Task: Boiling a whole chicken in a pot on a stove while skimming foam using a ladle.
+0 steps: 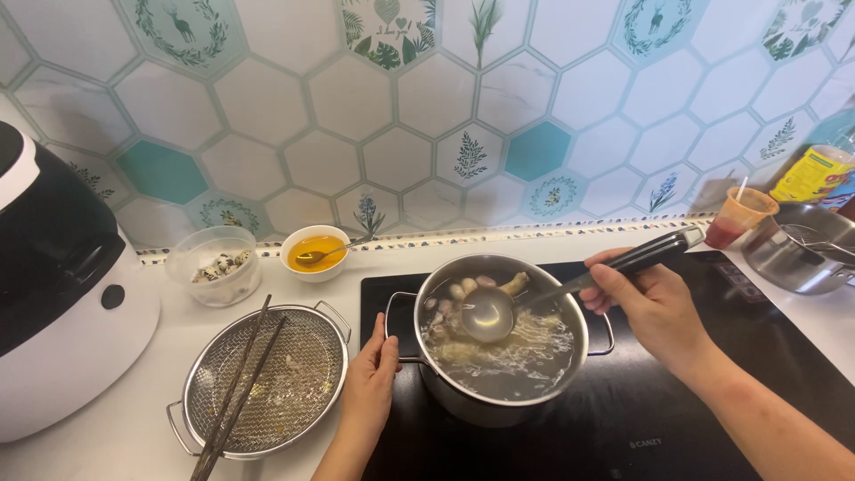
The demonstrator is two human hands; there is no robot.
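Observation:
A steel pot (570, 365) stands on a black cooktop (695, 392), holding cloudy broth with pieces of meat and bone. My left hand (372, 374) grips the pot's left side handle. My right hand (646, 298) holds the dark handle of a metal ladle (488, 313), whose bowl sits over the broth near the pot's middle, angled down from the upper right.
A wire-mesh strainer bowl (267, 383) with dark chopsticks (239, 392) across it sits left of the pot. Behind are a clear bowl of small speckled eggs (215, 264) and a white bowl of yellow liquid (313, 252). A black-and-white appliance (62, 285) stands far left. A steel pan (802, 245), plastic cup (739, 216) and bottle (815, 174) occupy the right.

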